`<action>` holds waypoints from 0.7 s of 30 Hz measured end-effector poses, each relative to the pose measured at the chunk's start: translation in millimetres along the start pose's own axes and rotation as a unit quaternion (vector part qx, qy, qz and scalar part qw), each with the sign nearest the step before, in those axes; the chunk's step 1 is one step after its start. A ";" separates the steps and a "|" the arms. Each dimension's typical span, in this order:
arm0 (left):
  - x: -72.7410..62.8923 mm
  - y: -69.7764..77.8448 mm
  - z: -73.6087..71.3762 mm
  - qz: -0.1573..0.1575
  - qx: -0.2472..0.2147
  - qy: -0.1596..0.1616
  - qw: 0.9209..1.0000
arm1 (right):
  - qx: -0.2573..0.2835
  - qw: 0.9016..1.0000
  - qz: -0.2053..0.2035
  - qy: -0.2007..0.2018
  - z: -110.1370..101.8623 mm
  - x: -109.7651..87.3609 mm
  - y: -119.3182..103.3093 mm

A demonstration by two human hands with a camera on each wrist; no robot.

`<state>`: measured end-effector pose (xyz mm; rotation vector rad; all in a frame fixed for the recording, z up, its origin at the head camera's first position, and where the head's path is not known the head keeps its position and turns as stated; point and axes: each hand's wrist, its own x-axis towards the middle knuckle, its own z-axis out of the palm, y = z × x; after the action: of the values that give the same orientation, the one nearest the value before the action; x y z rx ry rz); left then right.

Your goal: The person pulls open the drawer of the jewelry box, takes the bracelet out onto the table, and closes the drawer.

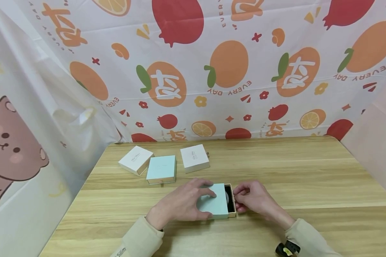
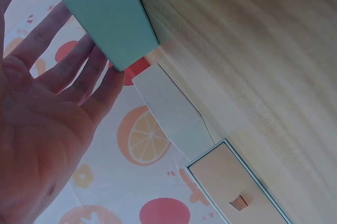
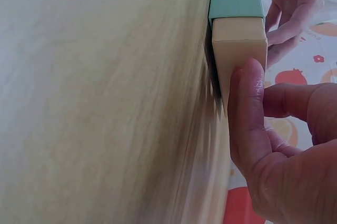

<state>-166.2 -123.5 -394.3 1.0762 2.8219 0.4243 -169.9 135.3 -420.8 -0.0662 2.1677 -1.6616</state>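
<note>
A mint-green drawer box (image 1: 216, 200) lies on the table with its inner drawer (image 1: 232, 201) partly out at the right end. Dark lining and part of a pale round thing show in the gap. My left hand (image 1: 188, 201) holds the sleeve, thumb at the near side and fingers spread over the top and far side. At the drawer's tan front (image 2: 239, 203) of a second mint box in the left wrist view, a small pull tab shows. My right hand (image 3: 279, 145) has thumb and fingers pinched together against the first box's drawer front; its tab is hidden behind them.
Behind my left hand stand a white box (image 1: 136, 159), a second mint-green box (image 1: 162, 167) and another white box (image 1: 194, 157). The wood table (image 1: 308, 171) ends at a fruit-print curtain (image 1: 193, 71).
</note>
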 end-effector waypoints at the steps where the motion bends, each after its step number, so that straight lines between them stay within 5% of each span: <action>1: 0.1 0.1 0.2 0.000 -0.001 0.000 1.000 | -0.001 1.000 0.000 0.003 0.1 -0.3 -0.2; 7: 0.7 0.4 1.4 -0.001 -0.001 0.003 1.000 | 0.002 1.000 0.007 0.025 0.3 0.1 -1.7; 21: 0.2 -0.7 3.9 -0.001 -0.005 0.013 1.000 | 0.025 1.000 0.009 0.006 3.1 3.2 2.0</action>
<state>-166.1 -122.9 -398.3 1.0753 2.8400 0.4540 -171.4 132.1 -424.3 -0.0228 2.1279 -1.7102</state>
